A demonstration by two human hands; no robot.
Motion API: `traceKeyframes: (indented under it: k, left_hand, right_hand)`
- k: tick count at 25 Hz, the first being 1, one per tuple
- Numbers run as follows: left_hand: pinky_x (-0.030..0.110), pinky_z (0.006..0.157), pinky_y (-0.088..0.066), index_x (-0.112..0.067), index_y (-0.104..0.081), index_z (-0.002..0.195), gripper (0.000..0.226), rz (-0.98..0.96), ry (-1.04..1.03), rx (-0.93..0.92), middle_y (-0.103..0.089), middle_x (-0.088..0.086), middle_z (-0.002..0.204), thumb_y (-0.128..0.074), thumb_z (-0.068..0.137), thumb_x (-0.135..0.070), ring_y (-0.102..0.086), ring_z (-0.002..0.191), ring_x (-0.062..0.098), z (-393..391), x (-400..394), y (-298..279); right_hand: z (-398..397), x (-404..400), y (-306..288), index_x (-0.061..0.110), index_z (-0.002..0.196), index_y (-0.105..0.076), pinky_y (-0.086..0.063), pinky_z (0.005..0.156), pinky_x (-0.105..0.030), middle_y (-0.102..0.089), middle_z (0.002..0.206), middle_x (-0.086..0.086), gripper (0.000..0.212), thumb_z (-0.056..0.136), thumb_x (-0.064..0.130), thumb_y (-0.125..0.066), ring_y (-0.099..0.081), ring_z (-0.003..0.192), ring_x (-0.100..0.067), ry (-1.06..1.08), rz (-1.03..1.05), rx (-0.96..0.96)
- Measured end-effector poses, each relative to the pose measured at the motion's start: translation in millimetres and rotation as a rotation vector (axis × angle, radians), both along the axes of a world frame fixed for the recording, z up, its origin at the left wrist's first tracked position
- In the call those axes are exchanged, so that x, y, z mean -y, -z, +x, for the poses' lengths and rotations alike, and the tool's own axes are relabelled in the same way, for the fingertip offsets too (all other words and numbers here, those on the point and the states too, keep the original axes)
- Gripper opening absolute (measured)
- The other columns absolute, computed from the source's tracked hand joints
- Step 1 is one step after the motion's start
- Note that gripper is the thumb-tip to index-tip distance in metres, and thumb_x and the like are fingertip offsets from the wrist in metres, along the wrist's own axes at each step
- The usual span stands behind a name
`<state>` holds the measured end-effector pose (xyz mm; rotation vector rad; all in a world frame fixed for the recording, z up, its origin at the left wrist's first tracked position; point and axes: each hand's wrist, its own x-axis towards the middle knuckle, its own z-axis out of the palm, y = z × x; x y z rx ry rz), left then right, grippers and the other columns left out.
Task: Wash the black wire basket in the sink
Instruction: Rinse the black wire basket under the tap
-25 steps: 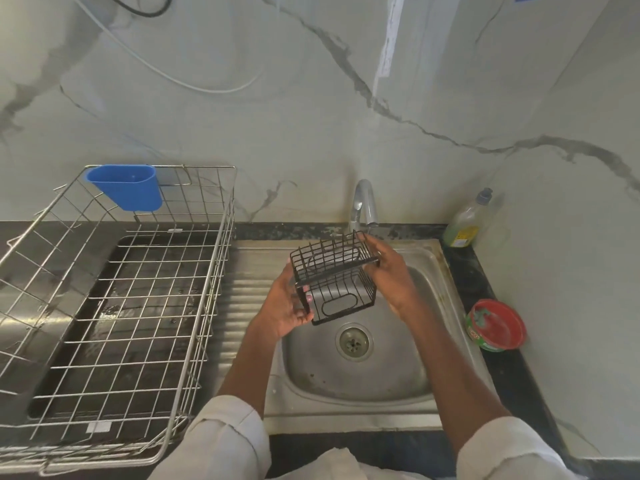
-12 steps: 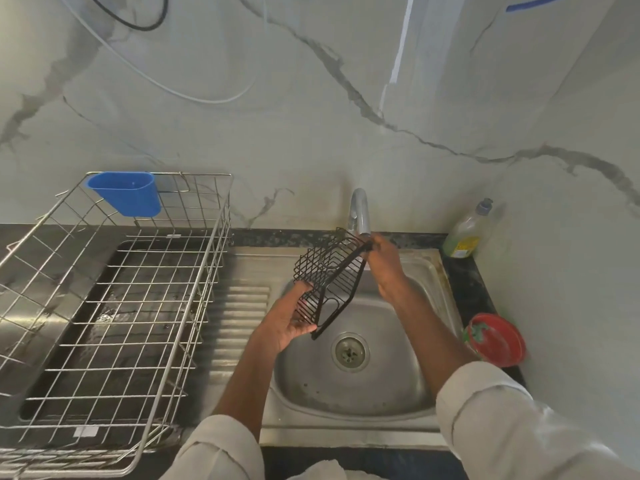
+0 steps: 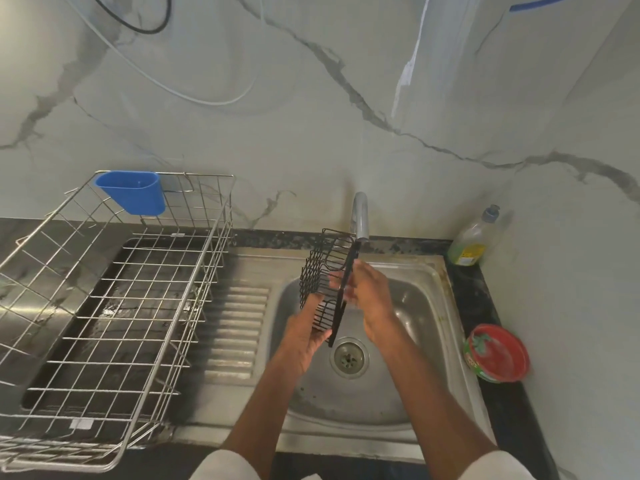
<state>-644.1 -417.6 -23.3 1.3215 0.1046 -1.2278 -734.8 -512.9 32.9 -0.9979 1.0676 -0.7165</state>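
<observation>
Basket [image 3: 327, 282] stood on edge above sink [image 3: 429, 344] basin, top just under tap [image 3: 360, 216]. Left hand [image 3: 308, 336] cupped lower end from below, fingers curled round wires. Right hand [image 3: 372, 299] gripped flat side, fingers blurred, partly hidden behind frame. Sleeves cut off at bottom edge.

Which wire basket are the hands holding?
The small black wire basket, held on its side over the sink. The big silver rack sits untouched on the counter.
</observation>
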Motion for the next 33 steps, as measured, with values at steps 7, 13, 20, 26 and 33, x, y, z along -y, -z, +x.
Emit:
traceKeyframes:
  k: [7,13,20,26,33]
  left_hand:
    - [0.045,0.099,-0.058,-0.006,-0.070,0.123,0.064,0.024,0.188,0.098,-0.077,0.015,0.115,-0.076,0.088,-0.059,-0.071,0.104,0.027,-12,1,20]
    - [0.042,0.089,-0.057,-0.010,-0.064,0.133,0.064,0.225,0.358,0.280,-0.074,0.011,0.121,-0.049,0.104,-0.065,-0.071,0.109,0.026,9,-19,46]
    - [0.046,0.100,-0.051,-0.004,-0.060,0.142,0.067,0.297,0.351,0.212,-0.064,0.019,0.140,-0.046,0.108,-0.059,-0.063,0.122,0.035,29,-17,75]
    - [0.043,0.098,-0.048,-0.007,-0.059,0.142,0.063,0.276,0.358,0.164,-0.061,0.015,0.146,-0.041,0.110,-0.059,-0.057,0.135,0.036,35,-3,75]
    - [0.044,0.100,-0.048,-0.013,-0.063,0.127,0.054,0.265,0.429,0.113,-0.063,0.014,0.144,-0.040,0.110,-0.059,-0.060,0.123,0.032,28,20,90]
  right_hand:
    - [-12,5,-11,0.001,0.118,-0.067,-0.065,0.068,-0.036,-0.079,0.092,-0.019,0.022,0.103,0.016,-0.062,-0.078,0.079,-0.031,0.048,0.070,0.107]
    - [-39,9,-8,0.001,0.113,-0.068,-0.063,0.060,-0.036,-0.078,0.088,-0.022,0.016,0.104,0.010,-0.060,-0.074,0.066,-0.025,0.108,0.096,0.005]
    - [-31,-8,-12,0.006,0.110,-0.071,-0.062,0.061,-0.035,-0.077,0.095,-0.022,0.014,0.104,0.011,-0.059,-0.070,0.070,-0.027,-0.043,0.020,-0.106]
    - [-41,9,-12,0.003,0.105,-0.069,-0.059,0.057,-0.033,-0.075,0.086,-0.023,0.012,0.104,0.011,-0.060,-0.067,0.060,-0.023,0.192,0.026,-0.088]
    - [-52,20,-19,0.007,0.100,-0.066,-0.058,0.060,-0.038,-0.075,0.079,-0.017,0.012,0.106,0.011,-0.056,-0.063,0.057,-0.020,0.248,0.058,-0.115]
